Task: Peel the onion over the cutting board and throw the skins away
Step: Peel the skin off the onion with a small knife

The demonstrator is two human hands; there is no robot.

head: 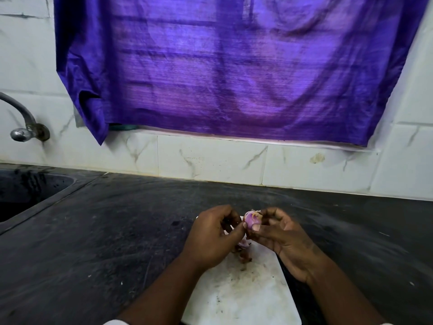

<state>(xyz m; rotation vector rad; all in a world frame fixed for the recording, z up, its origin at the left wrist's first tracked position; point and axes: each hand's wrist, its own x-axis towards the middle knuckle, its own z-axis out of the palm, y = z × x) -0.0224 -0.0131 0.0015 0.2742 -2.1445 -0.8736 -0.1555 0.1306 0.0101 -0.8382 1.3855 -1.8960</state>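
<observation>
Cutting board (246, 299), right hand (285, 240) gripping onion (251, 221)

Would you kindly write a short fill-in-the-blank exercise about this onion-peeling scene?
1. The onion is held above the white ____ board.
2. Loose skins lie on the ____.
3. The cloth over the window is ____.
4. The sink is to the person's ____.

Missing words: cutting; board; purple; left

Bare counter (112, 231) found left, right and behind the board (246, 296), open for passing, sink (30, 191) sunk far left of the board, tap (23, 127) overhanging it, wall (210, 160) and curtain (234, 66) closing the back, skins (243, 254) heaped mid-board
</observation>
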